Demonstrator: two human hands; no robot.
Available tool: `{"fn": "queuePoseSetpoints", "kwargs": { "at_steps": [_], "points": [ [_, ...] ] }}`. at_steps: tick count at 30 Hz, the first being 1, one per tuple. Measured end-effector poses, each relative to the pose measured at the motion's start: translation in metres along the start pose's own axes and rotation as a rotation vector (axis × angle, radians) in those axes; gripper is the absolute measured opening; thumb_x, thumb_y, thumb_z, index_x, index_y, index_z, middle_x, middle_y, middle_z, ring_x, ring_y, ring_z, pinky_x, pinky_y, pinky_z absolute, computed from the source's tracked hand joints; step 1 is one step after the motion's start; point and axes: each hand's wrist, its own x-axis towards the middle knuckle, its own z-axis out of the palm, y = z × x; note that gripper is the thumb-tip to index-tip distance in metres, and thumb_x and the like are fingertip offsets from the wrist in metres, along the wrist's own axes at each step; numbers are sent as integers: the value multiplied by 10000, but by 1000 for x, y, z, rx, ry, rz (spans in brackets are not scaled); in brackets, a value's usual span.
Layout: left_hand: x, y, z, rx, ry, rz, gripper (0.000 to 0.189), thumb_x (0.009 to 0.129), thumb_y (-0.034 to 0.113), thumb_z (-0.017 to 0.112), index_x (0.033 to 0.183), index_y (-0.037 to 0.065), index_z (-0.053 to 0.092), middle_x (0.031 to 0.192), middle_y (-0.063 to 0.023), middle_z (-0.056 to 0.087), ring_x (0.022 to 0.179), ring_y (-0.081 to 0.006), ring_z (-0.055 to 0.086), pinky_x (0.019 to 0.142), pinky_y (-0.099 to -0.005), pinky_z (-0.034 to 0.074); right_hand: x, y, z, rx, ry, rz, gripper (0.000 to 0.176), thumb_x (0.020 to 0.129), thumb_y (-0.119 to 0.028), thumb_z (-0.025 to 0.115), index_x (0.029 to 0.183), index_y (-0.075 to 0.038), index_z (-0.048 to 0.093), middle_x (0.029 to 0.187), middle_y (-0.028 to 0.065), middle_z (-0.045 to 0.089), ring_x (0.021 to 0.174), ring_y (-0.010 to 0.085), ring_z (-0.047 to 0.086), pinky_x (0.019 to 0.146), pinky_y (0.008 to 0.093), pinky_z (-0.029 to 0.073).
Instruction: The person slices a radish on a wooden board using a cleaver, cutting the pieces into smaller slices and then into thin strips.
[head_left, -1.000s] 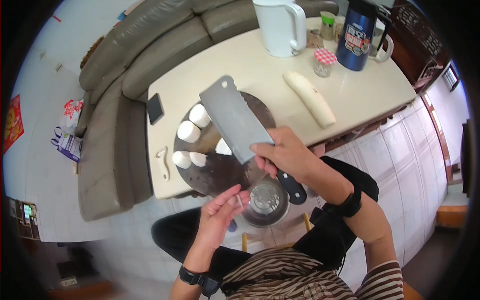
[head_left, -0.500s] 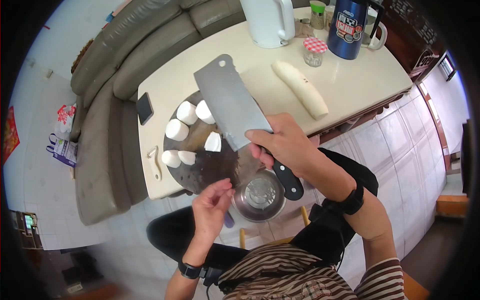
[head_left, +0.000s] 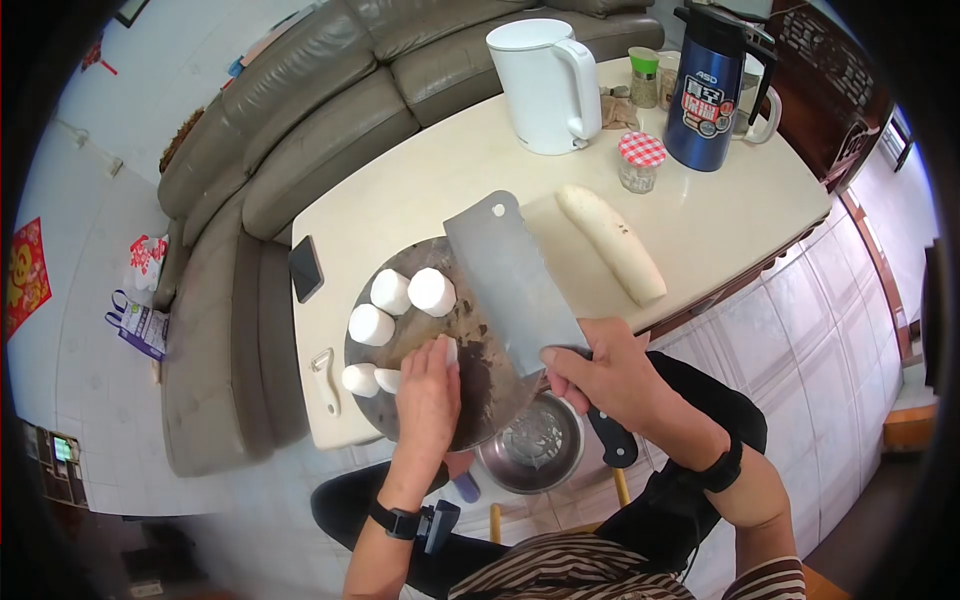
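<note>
My right hand (head_left: 615,375) grips a cleaver (head_left: 515,285) by its black handle. Its broad blade is tilted over the right side of a round, dark, stained cutting board (head_left: 500,400). My left hand (head_left: 428,395) has its fingers closed around a cut piece of white radish (head_left: 452,351) on the board, mostly hidden by the fingers. More thick white radish chunks (head_left: 432,292) lie along the board's far and left parts. Beside my left hand sit two smaller pieces (head_left: 360,379). A long, peeled white radish (head_left: 612,245) rests on the table, right of the blade.
Below the board's near edge is a metal bowl (head_left: 535,445). A peeler (head_left: 324,380) and phone (head_left: 306,268) lie on the table (head_left: 375,222) at left. Toward the back stand a white kettle (head_left: 540,85), a checkered-lid jar (head_left: 640,165) and a blue thermos (head_left: 703,110).
My left hand has moved up from the board's near edge onto the radish piece. The cleaver remains in my right hand. The whole view has shifted, with the table sitting lower.
</note>
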Motion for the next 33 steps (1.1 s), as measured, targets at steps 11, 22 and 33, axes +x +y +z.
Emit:
{"fn": "queuePoseSetpoints", "kwargs": {
  "at_steps": [11, 22, 33],
  "points": [
    [-14, -5, -24, -195, -14, 9, 285, 820, -51, 590, 1090, 21, 647, 961, -176, 660, 906, -388, 619, 769, -461, 511, 1, 4, 16, -29, -101, 40, 227, 913, -129, 542, 730, 4, 526, 593, 16, 530, 463, 79, 477, 439, 259, 387],
    [-91, -6, -24, -30, -14, 351, 398, 677, -25, 656, 1074, -59, 642, 1114, -182, 638, 1033, -351, 633, 872, -399, 547, -10, 33, 33, -1006, -183, -541, 89, 816, -82, 603, 813, -3, 563, 664, 145, 616, 630, 326, 657, 523, 396, 493],
    [-104, -5, -18, -109, -54, 203, 196, 751, -74, 668, 945, -88, 643, 944, -187, 629, 802, -341, 632, 675, -402, 540, -10, 23, 45, -1398, -468, -525, 300, 710, -69, 642, 982, 35, 568, 711, 82, 560, 583, 225, 619, 478, 327, 470]
  ]
}}
